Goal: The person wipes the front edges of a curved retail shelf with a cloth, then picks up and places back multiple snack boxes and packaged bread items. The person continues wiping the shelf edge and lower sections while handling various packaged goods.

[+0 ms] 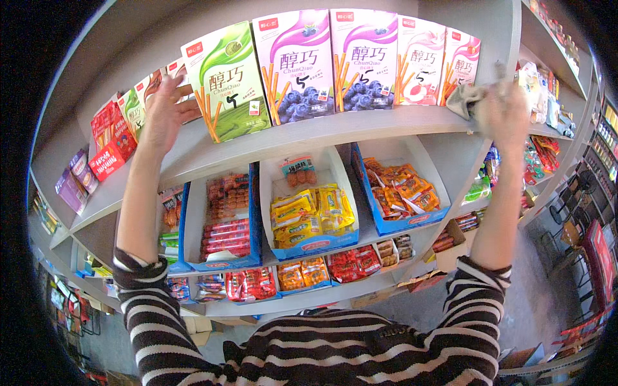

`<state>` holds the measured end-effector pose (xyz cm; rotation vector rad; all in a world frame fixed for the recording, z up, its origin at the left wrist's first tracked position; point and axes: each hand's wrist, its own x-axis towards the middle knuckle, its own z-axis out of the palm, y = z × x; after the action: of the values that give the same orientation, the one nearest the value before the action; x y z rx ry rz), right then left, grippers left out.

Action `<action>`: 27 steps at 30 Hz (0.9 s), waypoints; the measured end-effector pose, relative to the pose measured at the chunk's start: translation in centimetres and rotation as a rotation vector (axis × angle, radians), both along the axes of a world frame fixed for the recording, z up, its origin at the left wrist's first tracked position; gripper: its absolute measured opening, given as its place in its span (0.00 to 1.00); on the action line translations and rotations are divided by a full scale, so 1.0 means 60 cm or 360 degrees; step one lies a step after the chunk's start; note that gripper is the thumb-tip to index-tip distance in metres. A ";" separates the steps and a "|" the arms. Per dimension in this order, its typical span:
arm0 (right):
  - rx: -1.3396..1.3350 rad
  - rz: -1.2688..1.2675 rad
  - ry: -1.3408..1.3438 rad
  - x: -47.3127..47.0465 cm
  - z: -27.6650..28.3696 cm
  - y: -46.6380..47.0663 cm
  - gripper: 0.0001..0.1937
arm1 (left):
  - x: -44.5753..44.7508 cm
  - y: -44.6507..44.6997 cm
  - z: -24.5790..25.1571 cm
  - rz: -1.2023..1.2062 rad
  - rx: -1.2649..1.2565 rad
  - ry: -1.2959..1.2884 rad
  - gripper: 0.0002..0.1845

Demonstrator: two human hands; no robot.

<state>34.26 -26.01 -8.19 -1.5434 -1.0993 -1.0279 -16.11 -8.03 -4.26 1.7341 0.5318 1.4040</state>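
Note:
My right hand (504, 113) grips a crumpled grey cloth (466, 101) at the right end of the upper shelf (299, 137), beside the upright divider; the hand is slightly blurred. The cloth overlaps the lower edge of a small pink biscuit-stick box (461, 65). Fingers apart, my left hand (169, 108) is by the left edge of a green biscuit-stick box (227, 82) and holds nothing. Whether it touches that box I cannot tell. Two purple blueberry boxes (294, 67) and a peach box (419, 60) stand upright between my hands.
Blue-edged display cartons below hold yellow snack packets (314, 212), orange packets (403, 186) and red sausage sticks (225, 236). More packets (355, 263) line a lower shelf. Red snack packs (113, 132) and purple boxes (77, 178) stand at the left. A shelf upright (509, 43) rises at the right.

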 end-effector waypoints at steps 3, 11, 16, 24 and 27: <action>-0.0185 0.0008 -0.0531 -0.022 -0.053 0.043 0.17 | -0.061 -0.015 -0.011 0.0285 0.0057 -0.0069 0.32; -0.0396 0.0386 -0.0807 -0.113 -0.056 0.002 0.16 | -0.130 -0.070 -0.059 0.0720 0.0139 0.0408 0.30; -0.0909 0.0460 -0.0840 -0.161 0.006 0.014 0.18 | -0.050 -0.063 -0.036 0.0535 0.0200 0.0710 0.46; -0.1394 0.0442 -0.0850 -0.190 0.053 0.025 0.21 | 0.040 -0.044 -0.015 0.0281 0.0165 0.0764 0.31; -0.1432 0.0456 -0.0906 -0.188 0.057 0.032 0.21 | 0.050 -0.040 -0.016 0.0270 0.0164 0.0775 0.31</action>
<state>22.99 -24.12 -4.77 -1.7001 -2.3360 -0.8183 -13.12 -10.42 -5.21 2.1697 0.8980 1.1301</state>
